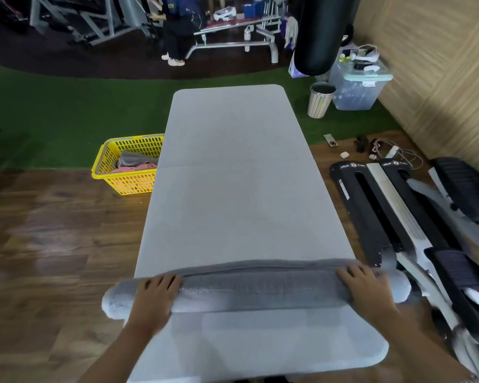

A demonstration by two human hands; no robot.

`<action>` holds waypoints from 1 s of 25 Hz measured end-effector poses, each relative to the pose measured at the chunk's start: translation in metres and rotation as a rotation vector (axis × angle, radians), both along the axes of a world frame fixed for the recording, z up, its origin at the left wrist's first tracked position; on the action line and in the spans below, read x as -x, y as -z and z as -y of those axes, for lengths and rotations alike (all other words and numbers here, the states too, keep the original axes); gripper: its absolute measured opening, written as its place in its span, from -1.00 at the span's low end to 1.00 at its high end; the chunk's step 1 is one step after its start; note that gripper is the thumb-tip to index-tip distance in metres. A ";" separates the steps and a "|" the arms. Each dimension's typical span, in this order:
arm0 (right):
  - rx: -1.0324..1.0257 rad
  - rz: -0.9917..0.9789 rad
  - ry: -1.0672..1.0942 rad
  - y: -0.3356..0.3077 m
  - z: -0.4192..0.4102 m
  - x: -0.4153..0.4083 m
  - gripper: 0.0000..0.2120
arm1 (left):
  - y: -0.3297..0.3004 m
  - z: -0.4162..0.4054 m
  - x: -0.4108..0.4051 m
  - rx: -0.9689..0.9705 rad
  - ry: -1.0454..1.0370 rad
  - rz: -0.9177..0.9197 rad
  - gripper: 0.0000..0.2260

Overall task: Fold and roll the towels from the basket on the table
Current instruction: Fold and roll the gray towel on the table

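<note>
A long grey towel (pixel 257 288) lies rolled across the near part of the grey table (pixel 233 175), its ends sticking out past both table sides. My left hand (pixel 155 293) rests flat on top of the roll near its left end, fingers straight. My right hand (pixel 367 288) presses on the roll near its right end, fingers spread. A thin flat strip of towel still lies on the table just beyond the roll. A yellow basket (pixel 127 164) on the floor left of the table holds grey and pink towels.
Black and white step platforms (pixel 398 217) lie on the wood floor close to the table's right side. A bin (pixel 321 99), a clear storage box (pixel 357 84) and a hanging punching bag (pixel 321 34) stand at the far right. A person stands by gym benches far back.
</note>
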State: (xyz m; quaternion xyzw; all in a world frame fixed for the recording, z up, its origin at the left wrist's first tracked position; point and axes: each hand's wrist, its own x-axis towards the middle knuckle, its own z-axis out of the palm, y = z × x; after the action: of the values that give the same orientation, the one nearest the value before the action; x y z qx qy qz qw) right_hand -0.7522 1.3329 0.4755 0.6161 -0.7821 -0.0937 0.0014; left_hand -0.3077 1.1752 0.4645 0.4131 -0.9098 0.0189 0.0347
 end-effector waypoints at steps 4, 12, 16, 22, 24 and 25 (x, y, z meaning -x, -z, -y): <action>0.007 0.037 0.011 -0.004 -0.005 -0.003 -0.34 | 0.007 -0.021 -0.008 -0.081 -0.062 -0.022 -0.40; -0.200 0.240 0.108 -0.014 -0.002 0.006 -0.48 | -0.010 -0.014 -0.010 -0.209 -0.138 -0.049 -0.38; -0.189 0.313 0.091 -0.017 0.009 0.003 -0.50 | -0.010 -0.011 0.003 -0.248 -0.023 0.006 -0.49; -0.051 0.213 0.003 -0.017 0.029 0.005 -0.39 | -0.015 -0.003 0.021 -0.106 -0.071 -0.090 -0.61; 0.046 0.144 -0.052 -0.012 0.029 0.002 -0.36 | -0.014 -0.006 0.025 -0.067 -0.055 -0.079 -0.61; 0.032 0.107 -0.037 -0.009 0.027 -0.001 -0.33 | -0.010 -0.006 0.022 -0.074 -0.056 -0.057 -0.55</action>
State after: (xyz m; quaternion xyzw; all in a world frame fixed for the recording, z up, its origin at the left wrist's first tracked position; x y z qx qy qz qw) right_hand -0.7507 1.3056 0.4845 0.6346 -0.7708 -0.0482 -0.0291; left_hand -0.3295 1.1814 0.4742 0.4397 -0.8967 -0.0257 0.0448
